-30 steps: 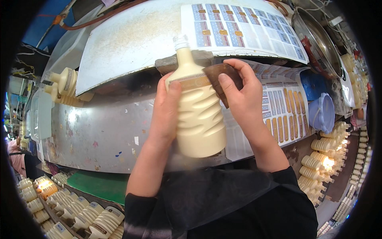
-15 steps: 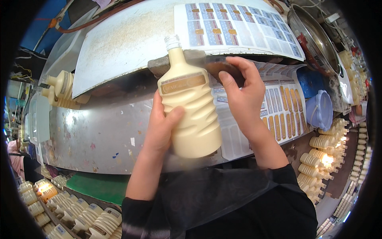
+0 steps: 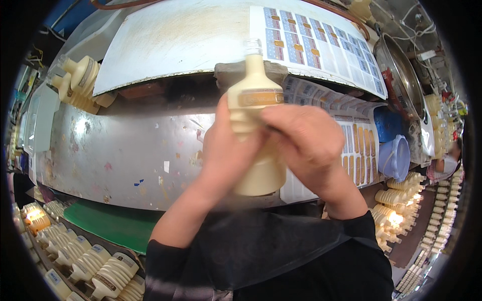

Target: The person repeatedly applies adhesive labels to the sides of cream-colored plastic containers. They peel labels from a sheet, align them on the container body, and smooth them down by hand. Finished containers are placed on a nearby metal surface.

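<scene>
In the head view, the left hand (image 3: 228, 143) wraps closed around the left side of a cream bottle (image 3: 266, 175), held over a metal table (image 3: 100, 160) with its neck pointing away, seen against a grey block (image 3: 228, 76). The right hand (image 3: 309, 138), blurred, curls over the bottle's front just below a gold label (image 3: 260, 98) (whether its fingers pinch anything cannot be told). That label already lies across the shoulder, though blur hides whether it sits flat; an upper sheet (image 3: 257, 37) appears to have labels left, while labelled bottles (image 3: 116, 273) lie at lower left
</scene>
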`<move>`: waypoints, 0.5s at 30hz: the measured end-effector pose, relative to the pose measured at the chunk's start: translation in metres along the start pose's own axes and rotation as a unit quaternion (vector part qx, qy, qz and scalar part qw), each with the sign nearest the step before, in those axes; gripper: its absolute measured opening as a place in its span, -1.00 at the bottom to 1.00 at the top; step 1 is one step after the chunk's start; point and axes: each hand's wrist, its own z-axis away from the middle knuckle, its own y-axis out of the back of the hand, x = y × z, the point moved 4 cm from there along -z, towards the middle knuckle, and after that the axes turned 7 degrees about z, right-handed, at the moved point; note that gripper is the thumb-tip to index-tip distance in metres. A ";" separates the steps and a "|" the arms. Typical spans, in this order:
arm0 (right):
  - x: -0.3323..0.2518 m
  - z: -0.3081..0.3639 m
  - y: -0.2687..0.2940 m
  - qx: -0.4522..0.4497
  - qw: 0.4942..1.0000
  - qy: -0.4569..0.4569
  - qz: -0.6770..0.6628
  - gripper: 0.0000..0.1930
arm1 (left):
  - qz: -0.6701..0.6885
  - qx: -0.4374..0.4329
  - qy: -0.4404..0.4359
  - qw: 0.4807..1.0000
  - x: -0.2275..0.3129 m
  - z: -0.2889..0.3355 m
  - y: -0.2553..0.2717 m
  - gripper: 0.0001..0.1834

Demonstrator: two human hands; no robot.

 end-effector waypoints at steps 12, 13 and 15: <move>-0.022 -0.020 -0.007 -0.044 0.991 0.050 0.119 -0.63 | -0.079 -0.001 -0.023 0.997 0.002 0.003 0.003 -0.19; -0.026 -0.021 -0.009 -0.062 0.988 0.050 0.132 -0.60 | -0.090 -0.003 -0.025 0.996 0.002 0.002 0.003 -0.18; -0.034 -0.023 -0.013 -0.100 0.988 0.059 0.103 -0.60 | -0.114 -0.010 -0.024 0.993 0.000 0.001 0.004 -0.15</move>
